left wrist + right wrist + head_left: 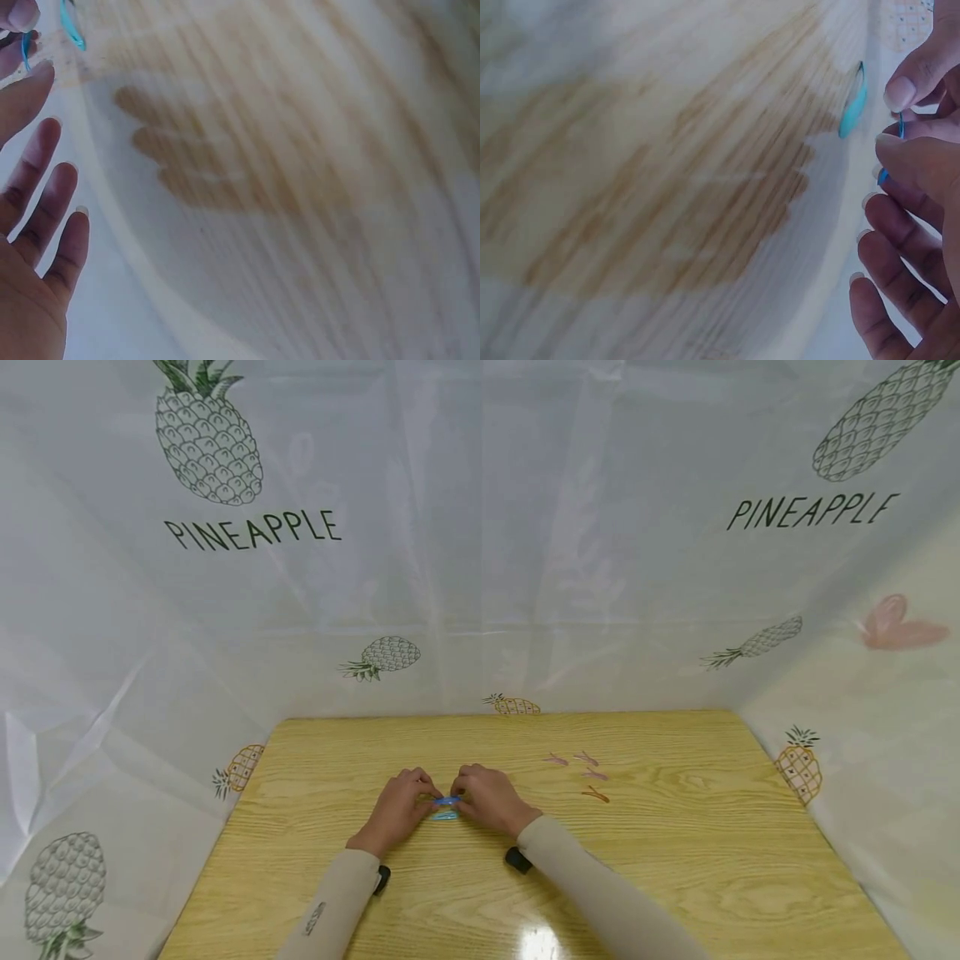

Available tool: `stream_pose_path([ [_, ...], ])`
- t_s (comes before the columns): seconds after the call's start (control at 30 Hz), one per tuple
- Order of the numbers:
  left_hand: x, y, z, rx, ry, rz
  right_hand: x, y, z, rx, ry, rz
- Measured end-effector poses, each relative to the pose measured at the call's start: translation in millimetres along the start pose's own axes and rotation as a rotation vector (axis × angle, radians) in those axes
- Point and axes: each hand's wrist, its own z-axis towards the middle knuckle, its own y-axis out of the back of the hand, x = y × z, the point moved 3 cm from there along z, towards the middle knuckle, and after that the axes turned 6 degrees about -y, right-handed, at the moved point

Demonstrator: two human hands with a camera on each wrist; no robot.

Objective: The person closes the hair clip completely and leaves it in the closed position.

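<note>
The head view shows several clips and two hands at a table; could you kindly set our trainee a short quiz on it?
1. How many pink clips lie on the table: (a) two, (b) three, (c) five?
2. True or false: the orange clip lies nearer the left hand than the right hand.
3. Fill in: both hands hold the ____ clip.

Key: 1. b; 2. false; 3. blue, the blue clip.

Blue clip [447, 800], centre of head view: ends hidden by fingertips of left hand [397, 810] and right hand [487, 797]. Left hand: cut by left edge, left wrist view. Right hand: cut by right edge, right wrist view. Sleeve lettering [315, 918], lower left, head view: illegibly small. Pineapple print [885, 422], upper right: cropped by top edge.
</note>
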Motion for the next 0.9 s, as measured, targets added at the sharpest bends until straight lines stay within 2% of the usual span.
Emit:
stream_pose_path([
  [0.4, 4.8, -6.8, 2.6, 0.027, 0.006, 0.027, -3.2, -4.3, 6.2, 0.063, -0.049, -0.005],
  [0.57, 6.5, -8.1, 3.2, 0.025, 0.008, 0.015, -4.4, -5.4, 7.8, 0.059, -0.067, 0.008],
  [0.7, 5.4, -8.5, 1.5, 0.007, 0.008, 0.021, -5.0, -6.9, 6.3, 0.047, -0.055, 0.013],
  [0.9, -5.4, -8.7, 4.0, -0.066, -0.02, 0.042, -13.2, -0.4, -3.8, 0.018, -0.077, 0.06],
])
